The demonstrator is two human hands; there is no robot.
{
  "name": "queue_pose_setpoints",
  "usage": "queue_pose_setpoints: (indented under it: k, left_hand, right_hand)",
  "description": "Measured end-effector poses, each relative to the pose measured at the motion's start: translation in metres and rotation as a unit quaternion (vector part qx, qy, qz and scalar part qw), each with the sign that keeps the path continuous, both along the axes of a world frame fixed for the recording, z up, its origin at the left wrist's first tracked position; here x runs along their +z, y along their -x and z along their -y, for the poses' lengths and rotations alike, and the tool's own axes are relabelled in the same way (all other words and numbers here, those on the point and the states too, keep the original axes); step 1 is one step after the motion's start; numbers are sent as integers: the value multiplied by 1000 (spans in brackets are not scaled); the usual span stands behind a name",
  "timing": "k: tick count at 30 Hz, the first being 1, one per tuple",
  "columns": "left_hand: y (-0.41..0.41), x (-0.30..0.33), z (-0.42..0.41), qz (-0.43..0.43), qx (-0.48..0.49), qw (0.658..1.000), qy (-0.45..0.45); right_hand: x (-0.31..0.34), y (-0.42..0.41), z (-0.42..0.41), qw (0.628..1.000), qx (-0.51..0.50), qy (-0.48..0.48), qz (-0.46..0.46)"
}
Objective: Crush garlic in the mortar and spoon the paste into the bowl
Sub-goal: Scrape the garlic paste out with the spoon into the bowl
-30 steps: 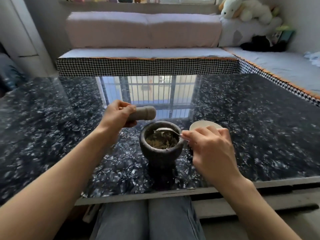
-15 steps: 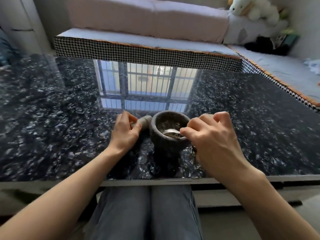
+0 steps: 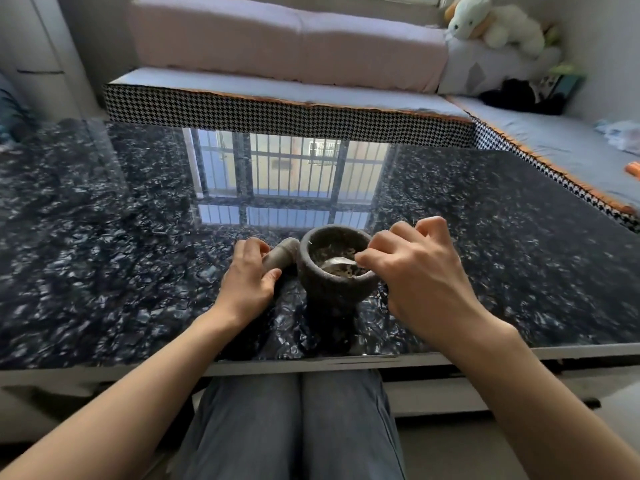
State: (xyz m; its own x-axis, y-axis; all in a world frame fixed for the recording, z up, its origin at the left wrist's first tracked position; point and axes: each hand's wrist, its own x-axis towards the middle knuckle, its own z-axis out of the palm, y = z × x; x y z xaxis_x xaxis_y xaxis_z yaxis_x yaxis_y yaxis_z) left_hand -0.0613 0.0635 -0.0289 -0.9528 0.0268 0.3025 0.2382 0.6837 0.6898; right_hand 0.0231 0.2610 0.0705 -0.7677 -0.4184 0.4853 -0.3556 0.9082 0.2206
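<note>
Stone, dark and rough, forms the mortar point(image 3: 337, 271) standing on a glossy black marbled table point(image 3: 104, 254) close to the near edge, straight ahead of my knees. Inside it lies crushed, brownish garlic paste point(image 3: 327, 252). My right hand point(image 3: 420, 275) is curled closed, pinching a metal spoon point(image 3: 337, 265) whose bowl rests in the paste; this hand covers the mortar's right rim and hides whatever sits behind it, so I cannot see the bowl. My left hand point(image 3: 247, 280) is wrapped around a grey stone pestle point(image 3: 280, 254), which lies tilted just beside the mortar's left wall, its rounded end touching or nearly touching it. A barred window reflects in the tabletop beyond the mortar. Past the table runs a bench with houndstooth edging point(image 3: 277, 114) and pink cushions point(image 3: 287, 39); a white plush toy point(image 3: 495, 24) sits at the far right corner. No writing or labels are legible anywhere.
</note>
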Motion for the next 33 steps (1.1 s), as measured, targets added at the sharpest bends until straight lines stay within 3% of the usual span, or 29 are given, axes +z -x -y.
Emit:
queue_pose_setpoints:
  k: [2, 4, 6, 7, 9, 13, 21, 24, 28, 33]
  left_hand:
    - [-6, 5, -2, -28, -7, 999, -21]
    - [-17, 18, -6, -20, -82, 985, -152]
    - [-28, 36, -8, 60, -220, 931, -285]
    - [-30, 40, -8, 100, -267, 912, -294]
    - [-28, 44, -9, 146, -306, 913, -225]
    - [-19, 43, -20, 146, -292, 935, -138]
    - [-23, 25, -34, 10, -270, 940, -209]
    - [-33, 24, -37, -24, -261, 944, -199]
    - [-47, 27, -48, -64, -227, 959, -158]
    - [-52, 34, -57, -61, -165, 979, -104]
  right_hand:
    - [2, -5, -8, 1000, 2, -5, -1]
    - [2, -6, -16, 1000, -6, 2, 7]
    - [1, -3, -24, 999, -18, 25, 11]
    - [1, -1, -25, 999, -28, 36, 8]
    - [1, 5, -24, 997, -58, 55, -2]
    - [-1, 21, -10, 993, -86, 85, -11]
    - [4, 2, -9, 999, -12, 11, 49]
    - [13, -6, -12, 996, -54, 19, 64]
    - [20, -12, 3, 994, -107, 31, 6]
    - [19, -32, 28, 991, -48, 12, -127]
